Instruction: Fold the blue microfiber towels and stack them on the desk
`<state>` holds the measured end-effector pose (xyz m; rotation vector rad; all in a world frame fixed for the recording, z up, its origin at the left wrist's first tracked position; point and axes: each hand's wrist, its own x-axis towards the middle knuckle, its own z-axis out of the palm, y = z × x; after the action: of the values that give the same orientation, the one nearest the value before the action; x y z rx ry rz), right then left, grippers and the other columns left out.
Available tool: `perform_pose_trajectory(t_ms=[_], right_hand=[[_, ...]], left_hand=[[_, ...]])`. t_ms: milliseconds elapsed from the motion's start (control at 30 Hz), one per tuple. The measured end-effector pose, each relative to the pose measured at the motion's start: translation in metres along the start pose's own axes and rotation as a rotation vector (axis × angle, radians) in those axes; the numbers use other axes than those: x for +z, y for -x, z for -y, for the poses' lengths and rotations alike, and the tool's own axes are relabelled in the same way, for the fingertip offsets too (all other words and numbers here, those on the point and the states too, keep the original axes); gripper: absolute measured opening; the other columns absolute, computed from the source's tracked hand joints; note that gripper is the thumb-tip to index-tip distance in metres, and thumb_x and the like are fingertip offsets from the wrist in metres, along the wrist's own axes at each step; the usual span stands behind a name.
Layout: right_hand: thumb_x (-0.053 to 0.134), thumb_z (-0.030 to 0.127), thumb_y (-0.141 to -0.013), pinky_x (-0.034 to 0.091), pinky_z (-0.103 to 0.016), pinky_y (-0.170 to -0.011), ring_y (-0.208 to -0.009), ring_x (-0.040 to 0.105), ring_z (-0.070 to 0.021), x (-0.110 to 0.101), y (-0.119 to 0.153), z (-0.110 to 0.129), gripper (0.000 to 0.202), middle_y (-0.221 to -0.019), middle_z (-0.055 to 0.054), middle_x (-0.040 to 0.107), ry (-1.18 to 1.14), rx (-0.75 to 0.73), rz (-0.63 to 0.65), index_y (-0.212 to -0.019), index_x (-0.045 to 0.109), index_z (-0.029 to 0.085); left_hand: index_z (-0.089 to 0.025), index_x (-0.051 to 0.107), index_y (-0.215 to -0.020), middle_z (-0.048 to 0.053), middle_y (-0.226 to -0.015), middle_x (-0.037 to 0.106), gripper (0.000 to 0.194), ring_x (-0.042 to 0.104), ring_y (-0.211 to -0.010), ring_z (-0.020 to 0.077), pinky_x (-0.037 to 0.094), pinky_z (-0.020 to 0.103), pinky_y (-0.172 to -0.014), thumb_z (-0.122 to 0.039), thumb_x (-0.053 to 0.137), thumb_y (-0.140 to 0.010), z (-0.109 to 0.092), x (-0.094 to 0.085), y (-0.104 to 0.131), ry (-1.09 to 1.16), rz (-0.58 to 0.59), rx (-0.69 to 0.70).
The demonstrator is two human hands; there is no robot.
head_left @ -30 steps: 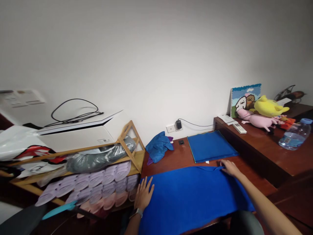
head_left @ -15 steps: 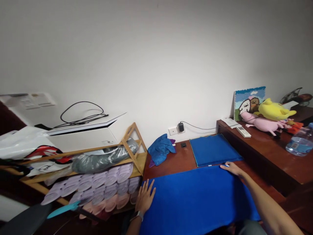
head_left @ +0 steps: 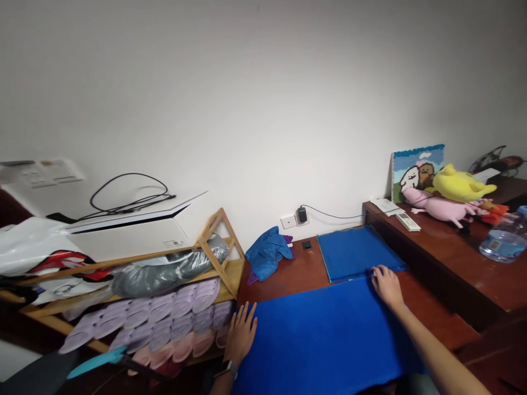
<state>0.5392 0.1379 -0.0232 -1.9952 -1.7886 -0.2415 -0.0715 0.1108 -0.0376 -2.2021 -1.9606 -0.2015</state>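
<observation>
A wide blue cloth (head_left: pixel 321 334) lies spread flat on the reddish-brown wooden desk, its lower part running out of view. My left hand (head_left: pixel 240 332), with a watch on the wrist, rests palm down on its left edge, fingers stretched out. At the far right corner of the cloth is my right hand (head_left: pixel 387 286), palm down with bent fingers slightly apart; the thumb is mostly hidden. Just beyond it lies a folded blue cloth (head_left: pixel 358 251) with a green edge. A crumpled blue and purple cloth (head_left: pixel 269 253) sits at the back left.
On the left, a wooden rack (head_left: pixel 222 258) holds lilac and pink slippers (head_left: pixel 164 312) and a white box (head_left: pixel 132 236). To the right, a raised ledge (head_left: pixel 461 263) carries plush toys (head_left: pixel 461 184), a remote control (head_left: pixel 407 221) and a water bottle (head_left: pixel 502 241). A plug (head_left: pixel 302 214) sits in the wall.
My right hand has turned more palm down over the corner, where it was pinching the edge before. The cloth's right side has shifted slightly inward. My left hand stays on the left edge.
</observation>
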Motion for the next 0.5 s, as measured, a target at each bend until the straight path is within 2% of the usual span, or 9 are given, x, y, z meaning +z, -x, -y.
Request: perform_pose_trajectory(t_ms=[67, 133, 200, 267, 400, 467, 500], right_hand=[[0.031, 0.04, -0.104, 0.042, -0.049, -0.113, -0.132, 0.056, -0.0316, 0.009, 0.015, 0.012, 0.052, -0.146, -0.016, 0.061, -0.027, -0.034, 0.073, -0.141, 0.063, 0.021], [0.029, 0.045, -0.104, 0.034, -0.051, -0.122, -0.146, 0.047, -0.0307, 0.016, 0.028, 0.019, 0.058, -0.158, -0.011, 0.054, -0.035, -0.038, 0.216, -0.151, 0.056, 0.024], [0.028, 0.05, -0.104, 0.026, -0.052, -0.127, -0.155, 0.036, -0.0293, 0.019, 0.035, 0.018, 0.063, -0.167, -0.006, 0.044, -0.022, -0.011, 0.343, -0.159, 0.046, 0.027], [0.026, 0.053, -0.104, 0.021, -0.052, -0.129, -0.159, 0.029, -0.028, 0.017, 0.037, 0.007, 0.064, -0.171, -0.002, 0.037, -0.008, 0.013, 0.406, -0.162, 0.04, 0.031], [0.027, 0.052, -0.103, 0.022, -0.055, -0.129, -0.16, 0.026, -0.0302, 0.007, 0.033, -0.022, 0.064, -0.173, -0.002, 0.031, 0.059, 0.132, 0.428, -0.163, 0.037, 0.031], [0.028, 0.048, -0.103, 0.022, -0.056, -0.129, -0.159, 0.027, -0.0319, 0.005, 0.031, -0.021, 0.065, -0.172, -0.005, 0.033, 0.093, 0.171, 0.372, -0.162, 0.04, 0.026], [0.028, 0.047, -0.104, 0.022, -0.057, -0.129, -0.159, 0.028, -0.0322, 0.005, 0.032, -0.013, 0.065, -0.171, -0.007, 0.035, 0.093, 0.157, 0.324, -0.162, 0.042, 0.023]], left_hand=[[-0.029, 0.044, -0.16, 0.006, -0.168, 0.043, 0.055, 0.038, -0.155, 0.0264, 0.03, 0.051, -0.127, -0.041, 0.032, -0.107, -0.012, -0.003, -0.005, 0.041, -0.021, 0.035], [-0.031, 0.043, -0.161, 0.006, -0.169, 0.04, 0.055, 0.037, -0.156, 0.0271, 0.032, 0.051, -0.126, -0.044, 0.033, -0.108, -0.024, -0.002, -0.008, 0.082, 0.019, 0.052], [-0.032, 0.042, -0.161, 0.006, -0.17, 0.038, 0.056, 0.036, -0.156, 0.0285, 0.032, 0.054, -0.125, -0.048, 0.035, -0.107, -0.03, 0.002, -0.009, 0.098, 0.068, 0.036], [-0.032, 0.042, -0.161, 0.006, -0.17, 0.037, 0.058, 0.035, -0.157, 0.029, 0.031, 0.055, -0.126, -0.05, 0.036, -0.107, -0.027, 0.008, -0.007, 0.089, 0.087, -0.004], [-0.03, 0.042, -0.161, 0.008, -0.17, 0.037, 0.059, 0.036, -0.156, 0.0297, 0.03, 0.056, -0.126, -0.051, 0.037, -0.106, 0.0, 0.014, 0.001, 0.037, 0.091, -0.083], [-0.027, 0.044, -0.16, 0.01, -0.169, 0.039, 0.059, 0.037, -0.156, 0.0311, 0.031, 0.057, -0.126, -0.049, 0.038, -0.106, 0.006, 0.013, 0.003, 0.028, 0.068, -0.09], [-0.026, 0.045, -0.159, 0.011, -0.168, 0.04, 0.059, 0.038, -0.155, 0.0314, 0.031, 0.057, -0.126, -0.048, 0.038, -0.106, 0.002, 0.01, 0.002, 0.036, 0.047, -0.078]])
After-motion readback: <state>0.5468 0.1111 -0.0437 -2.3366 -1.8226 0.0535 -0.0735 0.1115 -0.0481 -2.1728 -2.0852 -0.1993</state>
